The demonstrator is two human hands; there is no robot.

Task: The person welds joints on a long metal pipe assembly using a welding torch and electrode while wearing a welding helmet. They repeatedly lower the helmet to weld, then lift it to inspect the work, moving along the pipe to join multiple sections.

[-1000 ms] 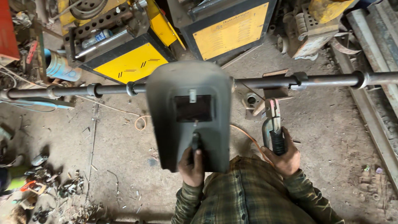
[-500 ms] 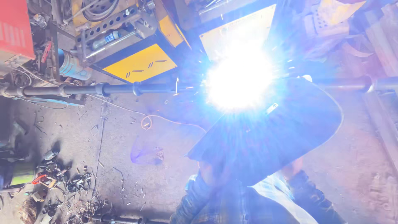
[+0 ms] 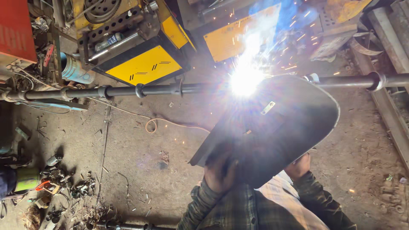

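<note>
My left hand (image 3: 219, 170) grips the lower edge of a dark hand-held welding shield (image 3: 277, 127), which is tilted and covers the middle of the view. My right hand (image 3: 298, 166) shows only partly under the shield's right side; the electrode holder it gripped a second ago is hidden behind the shield. Just above the shield's top edge a bright white welding arc (image 3: 245, 81) burns on a long horizontal steel pipe (image 3: 128, 90), throwing sparks and blue smoke upward. Plaid sleeves fill the bottom of the frame.
Two yellow-and-black machines (image 3: 145, 68) (image 3: 230, 38) stand behind the pipe. A red box (image 3: 15, 30) is at the top left. A cable (image 3: 162, 123) loops across the dirt floor. Scrap metal bits (image 3: 55, 179) lie at the lower left, steel beams (image 3: 392, 106) along the right.
The shield went from upright before me to tilted right and forward. An arc struck on the pipe half a second ago; its glare has since shrunk. The electrode holder went out of sight.
</note>
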